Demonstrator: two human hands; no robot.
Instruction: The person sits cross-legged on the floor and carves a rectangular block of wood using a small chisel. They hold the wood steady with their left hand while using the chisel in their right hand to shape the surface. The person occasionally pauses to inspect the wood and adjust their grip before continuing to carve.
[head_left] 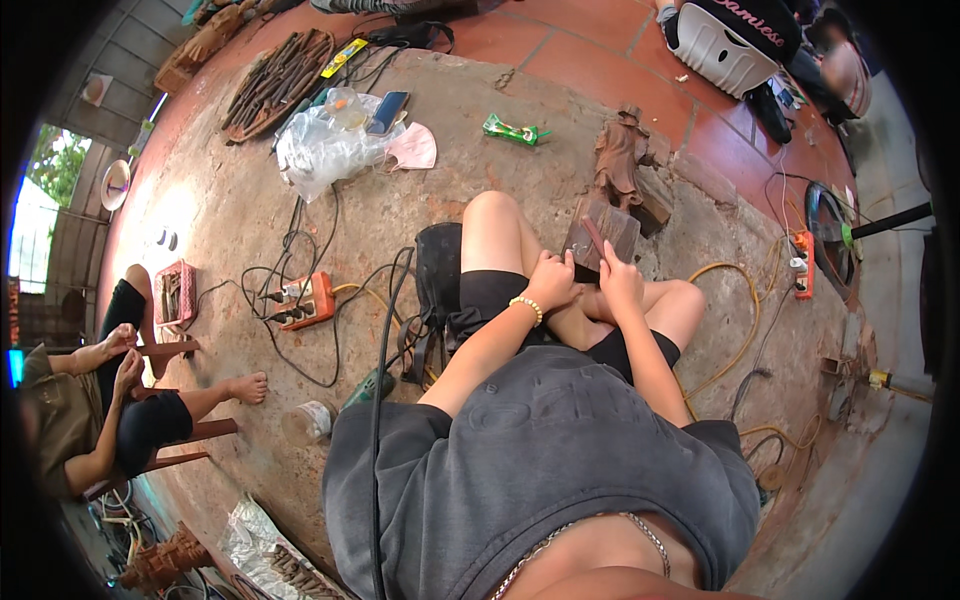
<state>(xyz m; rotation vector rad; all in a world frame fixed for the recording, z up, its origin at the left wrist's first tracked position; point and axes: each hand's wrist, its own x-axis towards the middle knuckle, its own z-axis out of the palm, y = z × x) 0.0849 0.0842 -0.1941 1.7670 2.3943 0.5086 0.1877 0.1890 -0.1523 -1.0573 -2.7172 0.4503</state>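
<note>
My right hand is closed around one end of a thin reddish-brown stick, which slants up and left over a wooden block. Close beside it, my left hand is curled at the block's near edge, a beaded bracelet on its wrist. Whatever its fingers grip is too small or hidden to name. Just beyond the block, a brown carved wooden figure lies or leans with its base toward me. The block sits in front of my crossed legs.
Left of my legs are an orange power strip and tangled black cables. Farther off lie plastic bags, a phone, a pink mask, a green packet and a basket of tools. Another person sits at left.
</note>
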